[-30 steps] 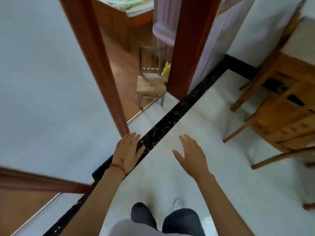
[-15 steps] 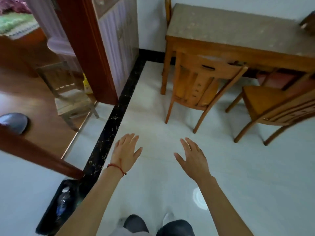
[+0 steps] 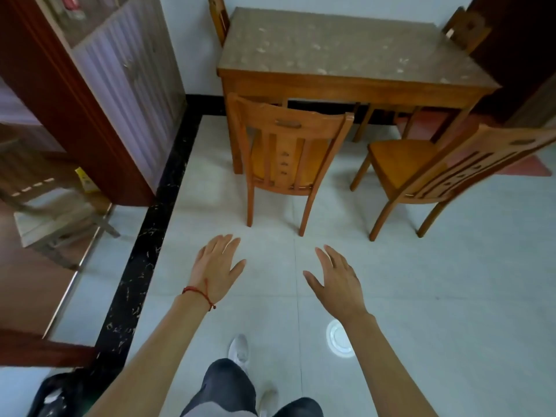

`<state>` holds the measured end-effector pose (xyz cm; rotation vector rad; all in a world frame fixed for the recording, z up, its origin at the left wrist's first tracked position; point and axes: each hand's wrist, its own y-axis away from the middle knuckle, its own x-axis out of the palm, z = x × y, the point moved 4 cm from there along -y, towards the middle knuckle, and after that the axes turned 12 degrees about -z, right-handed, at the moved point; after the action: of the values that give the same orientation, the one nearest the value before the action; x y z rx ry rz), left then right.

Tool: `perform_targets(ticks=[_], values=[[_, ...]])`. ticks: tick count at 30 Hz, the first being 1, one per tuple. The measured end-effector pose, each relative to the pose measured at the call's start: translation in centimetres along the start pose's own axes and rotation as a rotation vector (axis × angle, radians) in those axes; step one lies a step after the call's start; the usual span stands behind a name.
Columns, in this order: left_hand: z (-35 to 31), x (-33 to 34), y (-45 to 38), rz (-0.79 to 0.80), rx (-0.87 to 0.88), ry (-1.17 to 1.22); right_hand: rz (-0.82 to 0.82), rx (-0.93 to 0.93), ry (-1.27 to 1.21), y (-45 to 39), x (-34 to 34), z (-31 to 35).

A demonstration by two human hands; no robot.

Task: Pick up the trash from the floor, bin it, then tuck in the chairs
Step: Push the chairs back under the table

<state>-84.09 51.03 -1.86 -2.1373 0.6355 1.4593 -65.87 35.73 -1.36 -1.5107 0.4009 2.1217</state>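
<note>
Both hands out front, empty: left hand (image 3: 217,264) (red string at wrist) and right hand (image 3: 337,281), fingers straight and spread. Bin (image 3: 52,397) bottom left with bottle inside. Ahead, near chair (image 3: 287,158) half under table (image 3: 346,52); right chair (image 3: 433,173) pulled out, angled.

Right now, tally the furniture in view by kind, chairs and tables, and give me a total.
Orange wooden chairs: 4 (near chair, right chair, far-left chair, far-right chair)
Small pale chair in the doorway: 1
Tables: 1
Total: 6
</note>
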Motion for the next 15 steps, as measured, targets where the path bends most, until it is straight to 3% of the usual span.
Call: perform_targets(ticks=[8,15], values=[[-0.4,0.2,-11.6,-0.091,0.078,0.102,-0.051,0.031,0.014,-9.8,-0.2,-0.4],[1.5,0.5,-22.9,-0.069,0.078,0.117,-0.115,0.073,0.022,-20.4,-0.8,0.8]])
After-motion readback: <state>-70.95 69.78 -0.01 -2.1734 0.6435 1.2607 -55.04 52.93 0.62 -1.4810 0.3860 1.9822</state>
